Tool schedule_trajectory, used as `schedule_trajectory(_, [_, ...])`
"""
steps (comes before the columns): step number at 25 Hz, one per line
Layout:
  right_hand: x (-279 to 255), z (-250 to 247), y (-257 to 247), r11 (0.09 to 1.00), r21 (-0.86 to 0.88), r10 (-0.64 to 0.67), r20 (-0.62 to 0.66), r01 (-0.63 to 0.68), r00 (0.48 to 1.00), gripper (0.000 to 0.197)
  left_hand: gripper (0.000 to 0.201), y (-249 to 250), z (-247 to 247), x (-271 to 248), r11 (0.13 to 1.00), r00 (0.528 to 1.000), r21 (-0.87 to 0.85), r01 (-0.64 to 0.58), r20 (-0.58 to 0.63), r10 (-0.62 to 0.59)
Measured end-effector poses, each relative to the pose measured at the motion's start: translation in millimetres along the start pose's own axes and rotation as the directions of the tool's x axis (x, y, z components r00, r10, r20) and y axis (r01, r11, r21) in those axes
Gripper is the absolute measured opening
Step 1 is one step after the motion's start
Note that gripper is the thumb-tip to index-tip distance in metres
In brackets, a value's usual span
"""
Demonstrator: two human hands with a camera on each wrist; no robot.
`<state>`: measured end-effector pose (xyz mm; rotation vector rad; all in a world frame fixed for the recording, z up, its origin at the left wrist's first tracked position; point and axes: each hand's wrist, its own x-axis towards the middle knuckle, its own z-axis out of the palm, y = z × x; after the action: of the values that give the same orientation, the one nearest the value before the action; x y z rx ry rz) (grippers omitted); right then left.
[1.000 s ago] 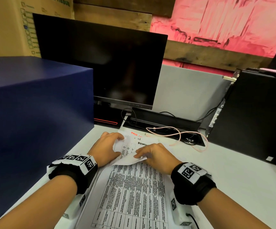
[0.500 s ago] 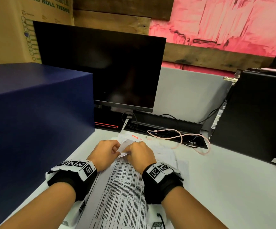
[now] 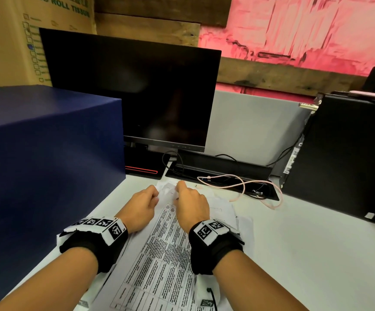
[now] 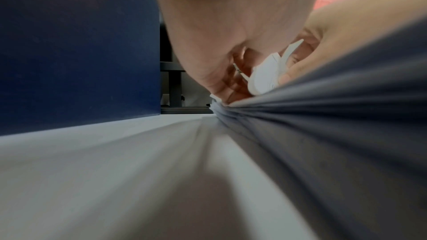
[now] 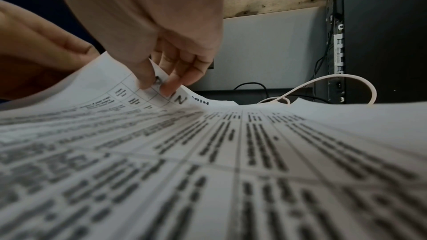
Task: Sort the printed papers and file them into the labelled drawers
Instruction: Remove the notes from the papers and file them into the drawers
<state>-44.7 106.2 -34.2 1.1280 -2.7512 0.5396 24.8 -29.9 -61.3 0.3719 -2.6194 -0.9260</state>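
The printed papers (image 3: 159, 254) lie in a loose stack on the white tabletop (image 3: 305, 254), at the 6 o'clock part of the head view, with a table of dense text on the top sheet. The far end of that top sheet is curled up off the stack, at about 12 o'clock from the wrists. The left hand (image 3: 140, 208) and the right hand (image 3: 191, 207) sit side by side on it, both with fingers curled and pinching the lifted paper edge between them. In the right wrist view the right thumb and fingers (image 5: 171, 81) nip the sheet near large printed letters, and the paper bends upward toward the left hand. In the left wrist view a folded white bit of paper (image 4: 265, 76) shows between the two hands.

At 9 o'clock from the papers stands a large dark blue box (image 3: 47, 153), just beside the stack. At 12 o'clock is a dark monitor (image 3: 132, 93), with a black tray of cables and a pale pink cable (image 3: 244, 187) looped at about 1 o'clock. A black computer tower (image 3: 343, 158) stands at 3 o'clock, well apart from the papers.
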Motion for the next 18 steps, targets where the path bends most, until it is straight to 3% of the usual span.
schedule_trajectory(3, [1,2,0,0.997,0.071,0.039,0.02,-0.04,0.999,0.033,0.022,7,-1,-3,0.998,1.0,-0.071,0.0,-0.011,0.0])
schedule_trajectory(6, [3,4,2,1.0,0.012,0.006,0.028,-0.006,1.0,0.038,0.012,8,-1,-3,1.0,0.999,0.01,-0.008,0.037,0.008])
schedule_trajectory(9, [4,4,4,0.999,-0.042,-0.009,-0.039,0.007,0.999,0.029,0.021,3,-1,-1,0.994,0.999,0.106,-0.019,0.048,0.014])
schedule_trajectory(15, [3,3,6,0.998,0.009,-0.068,-0.12,0.069,0.99,0.021,0.027,7,-2,-3,0.995,0.994,0.102,0.016,0.109,-0.027])
schedule_trajectory(18, [-2,-7,16,0.989,0.077,-0.111,-0.142,0.123,0.984,0.037,0.025,19,-13,-6,0.995,0.99,0.08,0.065,0.122,-0.075])
